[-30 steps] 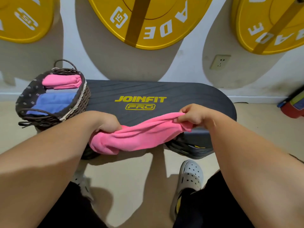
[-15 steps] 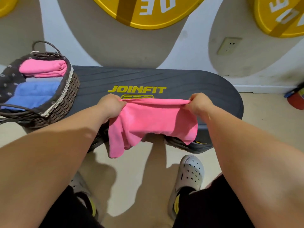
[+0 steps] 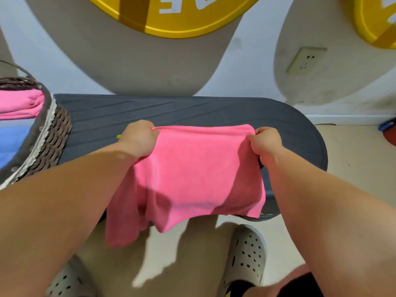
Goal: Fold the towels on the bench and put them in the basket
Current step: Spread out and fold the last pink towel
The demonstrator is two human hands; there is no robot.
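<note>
Pink towel [image 3: 199,172]: top edge pulled taut between left hand [image 3: 139,138] and right hand [image 3: 265,142], each gripping a corner. It lies over the near half of the worktop [image 3: 192,110], and its lower part hangs past the near edge, lowest at the left.
Basket [image 3: 50,133]: brown wicker with pale trim, at the worktop's left end, partly out of frame.
Basket contents: folded towel [image 3: 19,106], pink, at the far side. Blue towel [image 3: 10,142] nearer.
Worktop: dark grey, ribbed, with a rounded right end.

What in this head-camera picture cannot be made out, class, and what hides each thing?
Head view:
The yellow printing on the bench: covered by the pink towel that the left hand and right hand grip; only slivers show.
The wicker basket: cut off by the left edge, so its towel count is unknown.
Lettering on the yellow weight plate: cut off by the top edge.
</note>
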